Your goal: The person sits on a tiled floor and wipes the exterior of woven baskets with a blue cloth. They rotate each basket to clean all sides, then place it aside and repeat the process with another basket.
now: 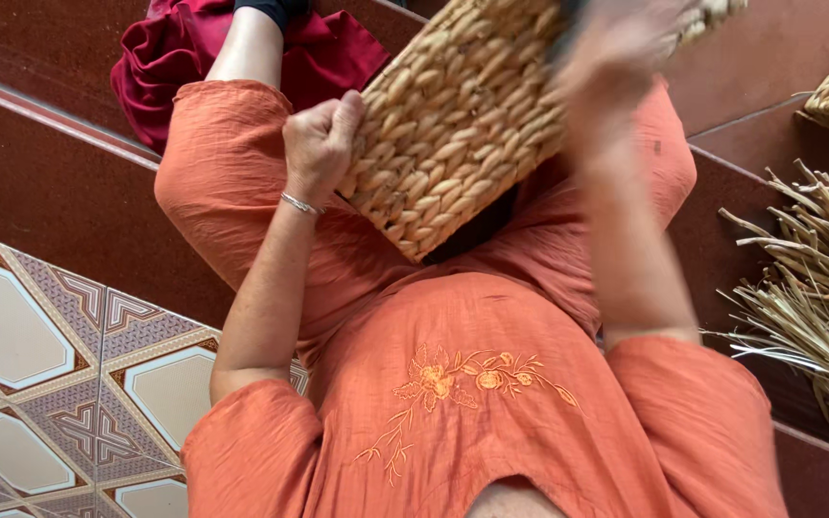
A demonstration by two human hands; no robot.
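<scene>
Nearest, the left hand (319,144) has its grip clamped on the lower edge of the woven basket (453,115), which rests tilted over the lap; keeping that edge pinned firmly should steady the weave. Its forearm rises straight, wrist bent inward. Further up, the right hand (606,58) is blurred against the basket's upper side; whether its grip is closed I cannot tell. Dried straw (817,288) lies beside.

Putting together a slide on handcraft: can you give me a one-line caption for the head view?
Left hand grips a woven basket on the lap; blurred right hand at its top, dried stalks beside.
</scene>
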